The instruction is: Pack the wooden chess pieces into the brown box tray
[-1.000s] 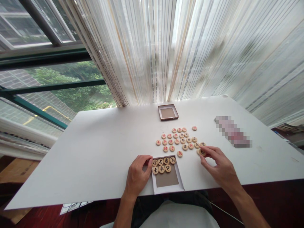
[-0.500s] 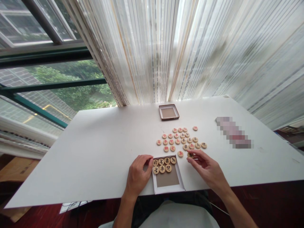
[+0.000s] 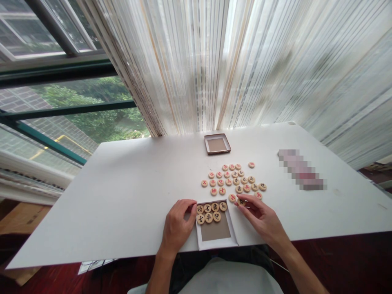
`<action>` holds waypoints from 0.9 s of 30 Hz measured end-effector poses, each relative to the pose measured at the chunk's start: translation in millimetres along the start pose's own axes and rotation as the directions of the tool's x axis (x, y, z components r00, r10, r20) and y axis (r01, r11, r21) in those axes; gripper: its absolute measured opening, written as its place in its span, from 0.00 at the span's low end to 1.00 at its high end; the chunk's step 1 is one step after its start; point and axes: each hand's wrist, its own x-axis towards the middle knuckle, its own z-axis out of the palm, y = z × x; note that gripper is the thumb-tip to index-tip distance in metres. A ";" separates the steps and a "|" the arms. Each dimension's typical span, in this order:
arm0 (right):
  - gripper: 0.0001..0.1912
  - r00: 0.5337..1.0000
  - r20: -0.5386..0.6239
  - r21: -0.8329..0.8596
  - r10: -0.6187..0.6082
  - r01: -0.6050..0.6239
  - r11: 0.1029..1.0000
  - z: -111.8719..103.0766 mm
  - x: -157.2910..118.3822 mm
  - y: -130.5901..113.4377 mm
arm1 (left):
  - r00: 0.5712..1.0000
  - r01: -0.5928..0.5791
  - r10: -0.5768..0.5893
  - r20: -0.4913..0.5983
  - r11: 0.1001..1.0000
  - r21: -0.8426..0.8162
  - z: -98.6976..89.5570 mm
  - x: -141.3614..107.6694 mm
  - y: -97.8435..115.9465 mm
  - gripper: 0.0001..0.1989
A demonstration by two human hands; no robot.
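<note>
A shallow white box (image 3: 232, 240) sits at the table's front edge, with several black-marked Chinese chess pieces (image 3: 208, 217) lying in two rows at its far end. My left hand (image 3: 179, 222) is closed at the box's left wall, thumb and forefinger pinching its upper left corner. Just right of the box, my right hand (image 3: 260, 214) pinches a black-marked chess piece (image 3: 241, 202) between thumb and fingertips. Close by that piece lies a red-marked chess piece (image 3: 232, 198). Beyond both hands, several red and black chess pieces (image 3: 227, 174) are spread face up in loose rows.
A brown-edged box lid (image 3: 217, 152) lies open side up at the back of the white table (image 3: 147, 175). A pixelated pinkish object (image 3: 301, 169) is on the right. Striped curtains (image 3: 190, 69) hang behind the table, beside a window at left.
My right hand has moved slightly left, toward the box, with the black-marked chess piece in its fingers. A red-marked piece behind the hand now shows. My left hand stays at the box.
</note>
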 end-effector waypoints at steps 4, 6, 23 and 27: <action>0.20 1.000 0.004 0.034 0.005 -0.005 0.999 -0.6 0.1 0.9 | 1.000 0.006 -0.006 0.003 1.000 0.006 -0.4 -0.5 0.7 0.08; 0.19 1.000 0.003 0.041 -0.001 0.001 0.999 -0.2 0.6 1.0 | 1.000 0.011 -0.011 0.007 1.000 0.007 -0.6 -0.3 1.1 0.08; 0.21 0.995 0.037 0.175 0.090 -0.095 0.980 1.1 1.4 0.4 | 1.000 -0.003 0.003 -0.002 1.000 0.015 -0.4 0.7 1.1 0.08; 0.21 0.994 0.041 0.178 0.097 -0.103 0.979 0.5 1.2 -3.7 | 1.000 0.004 -0.004 0.007 1.000 0.008 -0.2 0.7 0.7 0.07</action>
